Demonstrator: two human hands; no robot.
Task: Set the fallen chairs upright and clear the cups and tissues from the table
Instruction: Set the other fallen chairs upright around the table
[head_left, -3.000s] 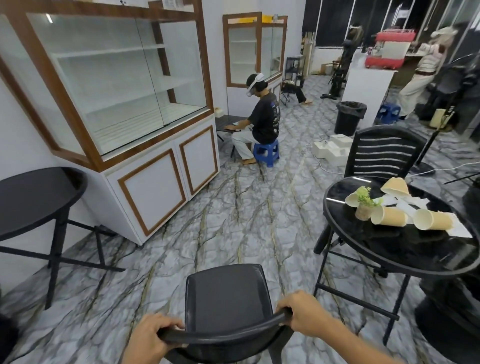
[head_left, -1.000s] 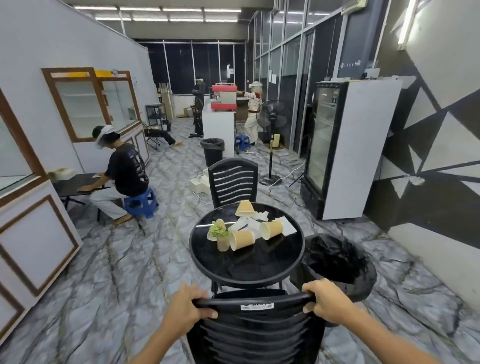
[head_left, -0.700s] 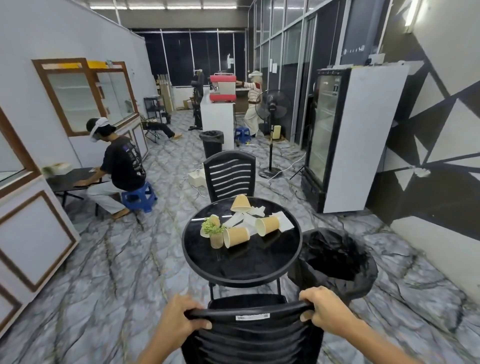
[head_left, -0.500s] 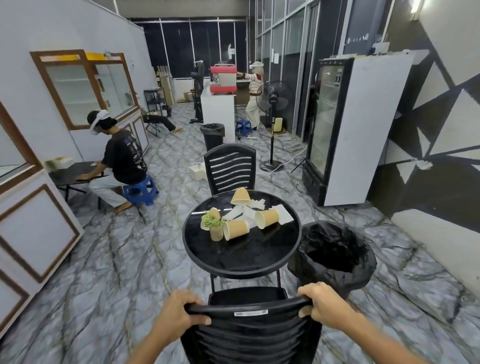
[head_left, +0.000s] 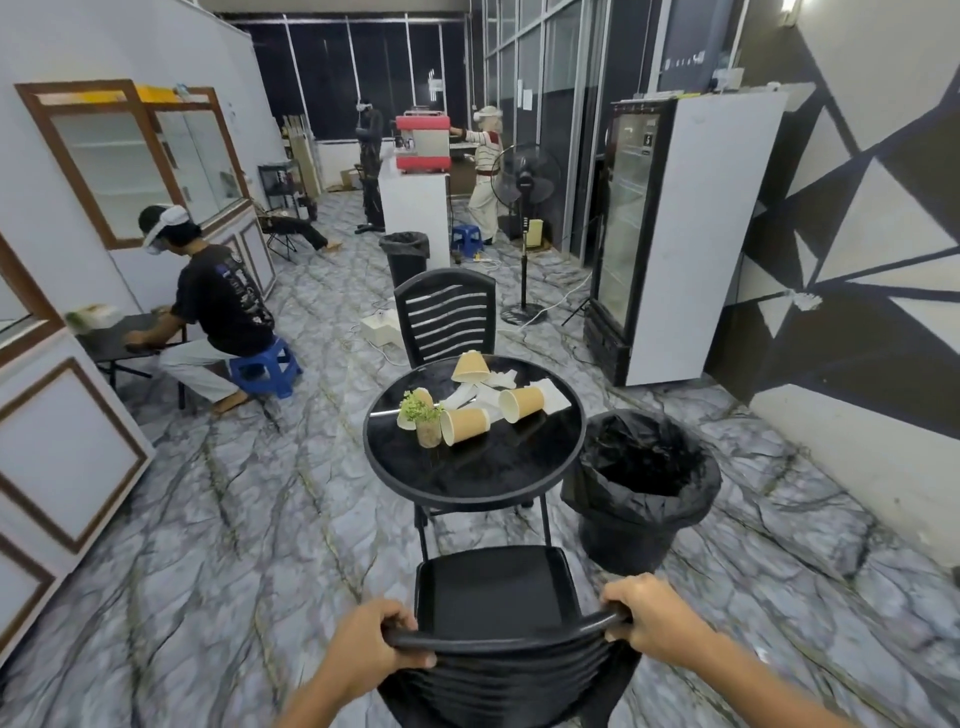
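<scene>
Both hands clamp the top rail of the near black chair: left hand curled round its left end, right hand round its right end. The rail runs left to right and the seat faces away toward the round black surface just beyond, so the chair appears upright and roughly square to it, with neither hand nearer. On the far half of the surface lie tipped paper cups and white tissues beside a small plant; a second chair stands at the far side, a black-lined bin just right, on marbled floor.
</scene>
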